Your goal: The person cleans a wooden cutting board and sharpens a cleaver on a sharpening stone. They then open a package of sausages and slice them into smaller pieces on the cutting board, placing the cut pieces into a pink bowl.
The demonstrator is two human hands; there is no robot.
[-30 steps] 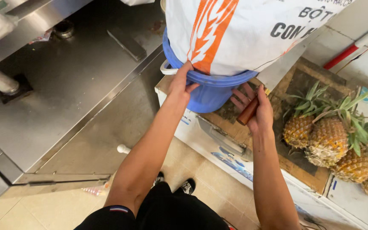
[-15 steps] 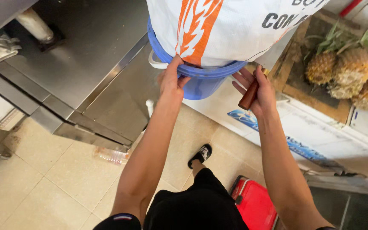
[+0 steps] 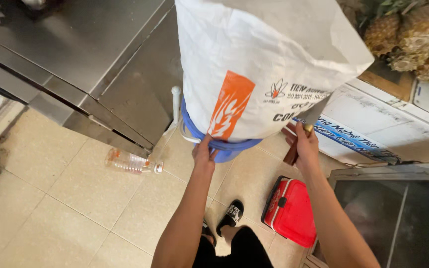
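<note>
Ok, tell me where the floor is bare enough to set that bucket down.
Bare tiles lie left of the left hand, between the plastic bottle and the picture's lower edge. A narrower patch sits under the blue bucket, between the steel cabinet and the red box. It is crowded near the box and black sandal.

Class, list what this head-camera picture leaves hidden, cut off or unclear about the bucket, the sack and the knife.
- Blue bucket, head view: its inside and most of its wall are covered by the white sack.
- Sack: its top is cut off by the upper edge.
- Knife: the blade tip runs behind the sack; the right hand hides most of the handle.
- Left hand: its fingertips, and so its grip, are hidden at the bucket rim.
</note>
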